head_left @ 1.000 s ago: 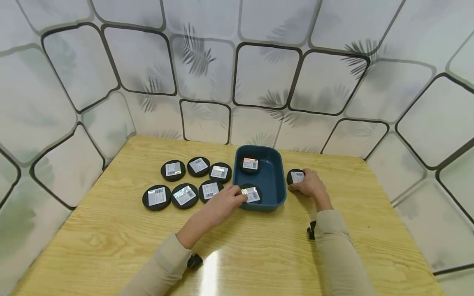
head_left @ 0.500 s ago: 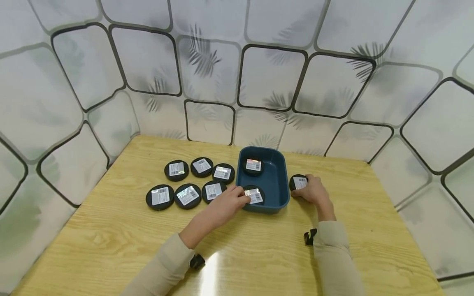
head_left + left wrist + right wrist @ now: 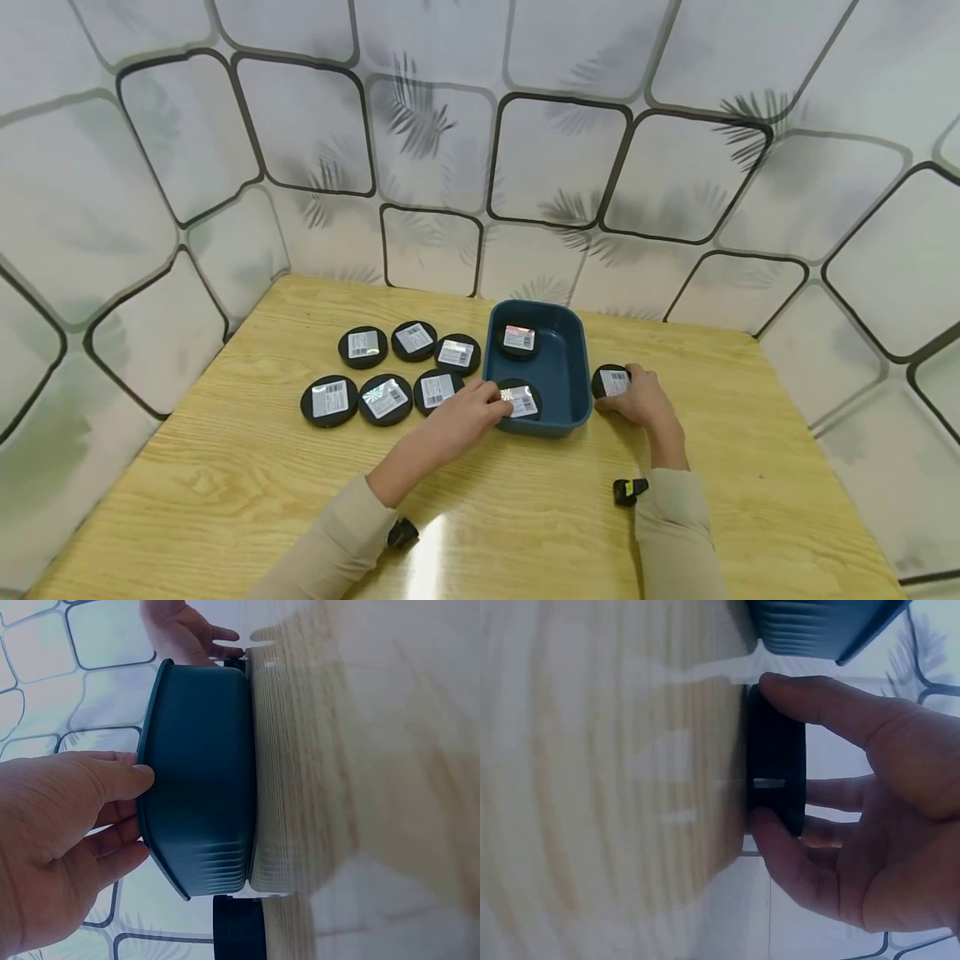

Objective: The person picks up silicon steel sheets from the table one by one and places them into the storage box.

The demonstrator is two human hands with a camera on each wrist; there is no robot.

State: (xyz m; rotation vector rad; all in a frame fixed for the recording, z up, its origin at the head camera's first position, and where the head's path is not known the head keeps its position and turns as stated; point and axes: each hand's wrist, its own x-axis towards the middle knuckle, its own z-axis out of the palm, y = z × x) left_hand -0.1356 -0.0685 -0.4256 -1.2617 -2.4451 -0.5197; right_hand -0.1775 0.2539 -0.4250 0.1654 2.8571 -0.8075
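Observation:
My left hand (image 3: 467, 419) holds the front left corner of a blue plastic bin (image 3: 564, 367). In the left wrist view its thumb (image 3: 135, 778) lies outside the rim, with the other fingers on the inner side. Two flat round black containers with white labels are in the bin, one at the back (image 3: 518, 338) and one at the front (image 3: 523, 402). To the right of the bin, my right hand (image 3: 647, 402) grips a similar round black container (image 3: 776, 754) by its side, thumb and fingers around it. That container stands on the table, its label facing up.
Several more labelled round black containers lie left of the bin in two rows, such as one at the back (image 3: 363, 347) and one at the front (image 3: 329, 401). The wooden table (image 3: 247, 492) meets a patterned wall covering (image 3: 435, 167) behind.
The right hand and its black container have slid slightly toward me along the bin's right side. The left hand stays on the bin's rim. The head view has shifted a little.

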